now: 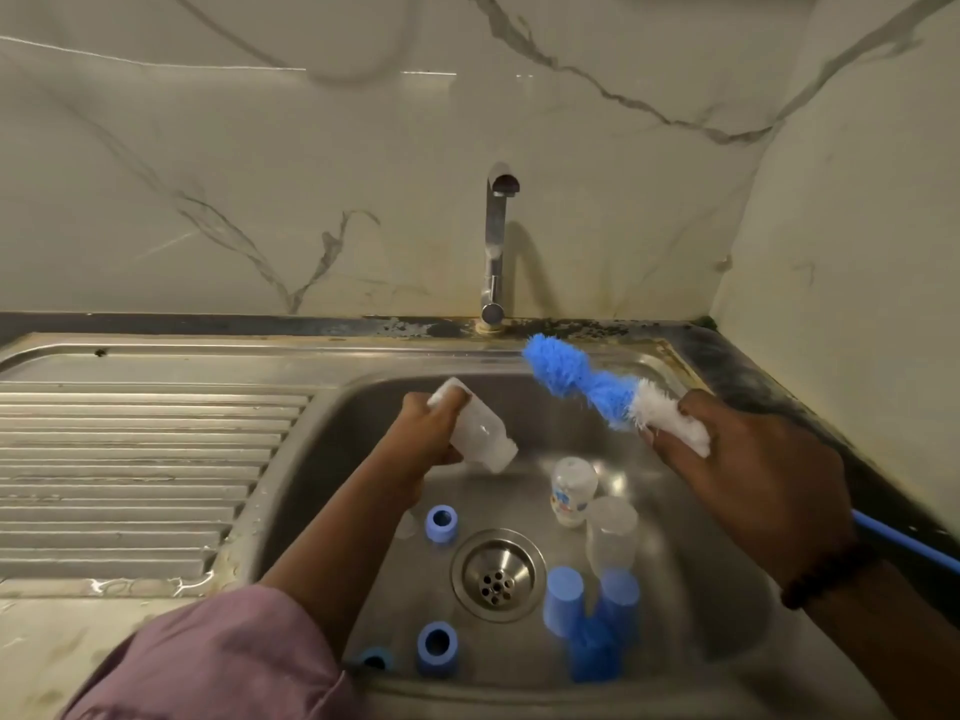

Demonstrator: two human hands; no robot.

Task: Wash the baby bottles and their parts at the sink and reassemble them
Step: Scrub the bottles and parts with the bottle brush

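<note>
Steel sink (332,433): basin holds two bottles, blue caps (563,600) and blue rings (441,522) around the drain. Left hand (415,433) closed around a clear bottle (480,439), tilted above the basin. Right hand (748,475) gripping a blue-and-white bottle brush (587,387), apart from the bottle.

No readable text anywhere. The small clear plastic baby bottle (573,492) standing in the steel sink basin (675,563) carries a blue and orange printed graphic on its side, too blurred to tell letters or a brand. The clear bottle held in the left hand (480,433) may have faint moulded marks, illegible.
</note>
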